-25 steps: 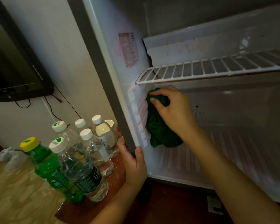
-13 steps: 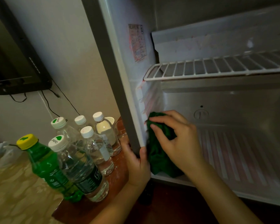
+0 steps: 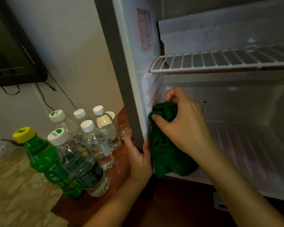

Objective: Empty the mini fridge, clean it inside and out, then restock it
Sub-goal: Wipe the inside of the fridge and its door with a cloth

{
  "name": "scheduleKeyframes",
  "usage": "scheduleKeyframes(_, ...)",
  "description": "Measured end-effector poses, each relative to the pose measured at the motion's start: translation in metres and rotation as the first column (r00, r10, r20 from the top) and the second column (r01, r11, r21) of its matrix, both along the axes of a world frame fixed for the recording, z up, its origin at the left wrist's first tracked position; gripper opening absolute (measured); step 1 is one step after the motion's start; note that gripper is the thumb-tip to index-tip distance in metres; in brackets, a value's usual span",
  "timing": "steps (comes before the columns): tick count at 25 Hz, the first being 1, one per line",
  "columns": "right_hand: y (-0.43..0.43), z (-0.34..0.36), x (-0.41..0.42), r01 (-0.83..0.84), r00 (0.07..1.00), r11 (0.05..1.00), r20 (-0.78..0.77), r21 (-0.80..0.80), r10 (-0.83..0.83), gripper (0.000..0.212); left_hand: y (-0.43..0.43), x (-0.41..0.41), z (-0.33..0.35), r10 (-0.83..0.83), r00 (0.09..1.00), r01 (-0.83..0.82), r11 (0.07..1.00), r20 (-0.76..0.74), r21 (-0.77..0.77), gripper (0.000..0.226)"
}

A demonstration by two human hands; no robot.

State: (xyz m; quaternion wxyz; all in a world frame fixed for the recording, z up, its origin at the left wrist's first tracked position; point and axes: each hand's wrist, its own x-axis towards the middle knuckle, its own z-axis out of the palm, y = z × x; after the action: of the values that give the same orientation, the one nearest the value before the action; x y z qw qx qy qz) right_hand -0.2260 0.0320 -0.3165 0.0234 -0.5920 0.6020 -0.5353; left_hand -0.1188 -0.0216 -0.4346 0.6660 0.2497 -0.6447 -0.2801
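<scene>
The mini fridge (image 3: 131, 79) stands open, its inside bare except for a white wire shelf (image 3: 220, 60). My right hand (image 3: 184, 123) is shut on a bunched dark green cloth (image 3: 167, 154), pressing it against the ribbed left inner wall near the floor of the fridge. My left hand (image 3: 140, 157) grips the lower front edge of the fridge's left side wall. Outside, to the left, stand several clear water bottles (image 3: 82, 159) with white caps and a green soda bottle (image 3: 47, 161) with a yellow cap.
The bottles stand on a brown wooden surface (image 3: 120, 174) beside a glass (image 3: 123, 126) and a white cup. A patterned beige cloth (image 3: 15, 190) lies at lower left. A dark TV (image 3: 11, 63) with hanging cables is mounted on the wall at upper left.
My right hand has dragged the green cloth down the left inner wall, from just under the wire shelf toward the fridge floor. My left hand has stayed on the fridge edge.
</scene>
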Motion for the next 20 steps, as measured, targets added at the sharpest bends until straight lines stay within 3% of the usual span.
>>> scheduleKeyframes(3,0.006,-0.003,0.010,0.005,1.000,0.999,0.001,0.031,-0.005,0.038,0.003,0.000,0.004,-0.038,0.996,0.046,0.993,-0.077,0.106,0.038)
scheduleKeyframes(6,0.008,-0.009,0.012,-0.045,0.993,0.999,0.111,-0.010,0.046,0.038,0.010,-0.005,0.013,-0.028,0.974,0.093,0.954,-0.224,0.284,0.084)
scheduleKeyframes(8,0.004,-0.012,0.009,-0.020,0.985,0.999,0.170,-0.042,0.026,0.036,0.011,-0.003,0.012,-0.018,0.989,0.053,0.970,-0.149,0.236,0.077)
scheduleKeyframes(10,0.008,-0.018,0.017,-0.027,0.992,0.997,0.117,-0.073,0.036,0.034,0.006,0.001,0.003,-0.024,0.997,0.042,0.960,-0.068,0.276,0.058)
scheduleKeyframes(13,0.020,-0.032,0.021,-0.139,0.985,0.988,0.094,-0.071,0.146,0.037,0.003,0.001,0.002,0.015,0.998,0.003,0.964,-0.067,0.266,0.052)
scheduleKeyframes(17,0.016,-0.038,-0.005,-0.123,0.916,0.986,0.370,-0.110,0.155,0.034,0.006,0.002,0.003,0.041,0.999,-0.043,0.995,0.027,0.085,0.042)
scheduleKeyframes(20,0.001,-0.028,-0.010,-0.071,0.958,0.994,0.271,-0.085,0.092,0.035,0.001,0.002,-0.004,0.054,0.998,-0.056,0.996,0.024,0.073,0.040)
